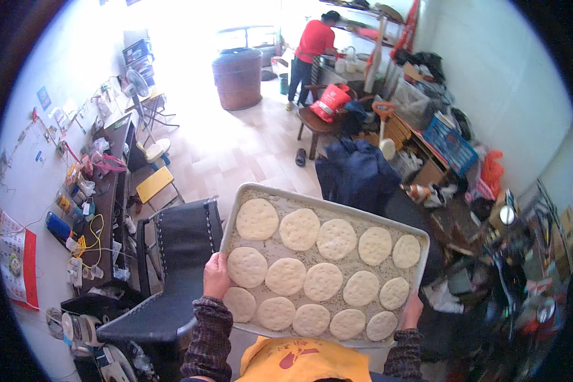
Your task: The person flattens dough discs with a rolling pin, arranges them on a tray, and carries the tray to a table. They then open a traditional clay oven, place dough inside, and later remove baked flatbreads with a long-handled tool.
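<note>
A metal baking tray (pixel 332 199) is held out in front of my orange apron (pixel 305 360). My left hand (pixel 216 276) grips its left rim and my right hand (pixel 412 310) grips its right rim. Several flat round dough pieces (pixel 323 281), pale and dimpled, lie on it in three rows. Small dark specks are scattered over the tray's surface between them. The undersides of both hands are hidden by the tray.
A black reclining chair (pixel 186 248) stands close at left, near a yellow stool (pixel 155 184). Ahead are a brown barrel (pixel 237 79), a slipper (pixel 301 157) and a wooden chair (pixel 315 122). A person in red (pixel 313 43) stands at a counter. Clutter lines the right wall.
</note>
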Demonstrator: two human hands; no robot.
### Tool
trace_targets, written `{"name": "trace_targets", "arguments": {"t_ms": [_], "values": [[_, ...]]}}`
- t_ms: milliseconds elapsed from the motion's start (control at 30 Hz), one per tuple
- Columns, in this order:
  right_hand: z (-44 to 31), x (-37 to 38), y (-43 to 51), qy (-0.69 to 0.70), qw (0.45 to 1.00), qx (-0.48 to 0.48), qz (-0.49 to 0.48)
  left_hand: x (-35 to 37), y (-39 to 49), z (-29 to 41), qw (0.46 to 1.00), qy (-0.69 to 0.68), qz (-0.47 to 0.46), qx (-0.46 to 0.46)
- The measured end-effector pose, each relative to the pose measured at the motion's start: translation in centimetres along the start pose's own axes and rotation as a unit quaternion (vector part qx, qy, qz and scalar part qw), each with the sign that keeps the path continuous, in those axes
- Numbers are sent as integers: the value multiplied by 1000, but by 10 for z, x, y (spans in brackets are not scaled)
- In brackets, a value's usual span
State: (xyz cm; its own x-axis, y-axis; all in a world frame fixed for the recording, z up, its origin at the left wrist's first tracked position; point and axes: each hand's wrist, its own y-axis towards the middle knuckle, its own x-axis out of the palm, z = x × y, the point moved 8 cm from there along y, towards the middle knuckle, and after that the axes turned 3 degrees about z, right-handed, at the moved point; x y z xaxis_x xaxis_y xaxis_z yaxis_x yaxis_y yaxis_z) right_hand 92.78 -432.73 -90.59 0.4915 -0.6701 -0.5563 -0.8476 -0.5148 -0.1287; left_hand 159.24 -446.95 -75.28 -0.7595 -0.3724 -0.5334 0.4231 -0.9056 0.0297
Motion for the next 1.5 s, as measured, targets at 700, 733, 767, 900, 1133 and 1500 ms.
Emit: {"name": "trace_targets", "arguments": {"t_ms": [700, 733, 767, 900, 1133, 1500], "values": [[-340, 466, 85, -23, 963, -151, -224, -33, 324, -84, 980, -8, 169, -104], [-347, 477, 93, -10, 965, -138, -221, -28, 347, -82, 981, -5, 162, -107], [-352, 487, 102, -6, 968, -117, -224, -22, 369, -81, 981, -6, 152, -117], [-366, 540, 109, 59, 972, -67, -217, -2, 460, -76, 989, -9, 128, -79], [-417, 667, 139, -37, 973, -98, -204, 22, 605, -94, 988, 50, 130, -61], [-562, 918, 175, -68, 936, -179, -294, -14, 719, -136, 961, 48, 224, -153]]}}
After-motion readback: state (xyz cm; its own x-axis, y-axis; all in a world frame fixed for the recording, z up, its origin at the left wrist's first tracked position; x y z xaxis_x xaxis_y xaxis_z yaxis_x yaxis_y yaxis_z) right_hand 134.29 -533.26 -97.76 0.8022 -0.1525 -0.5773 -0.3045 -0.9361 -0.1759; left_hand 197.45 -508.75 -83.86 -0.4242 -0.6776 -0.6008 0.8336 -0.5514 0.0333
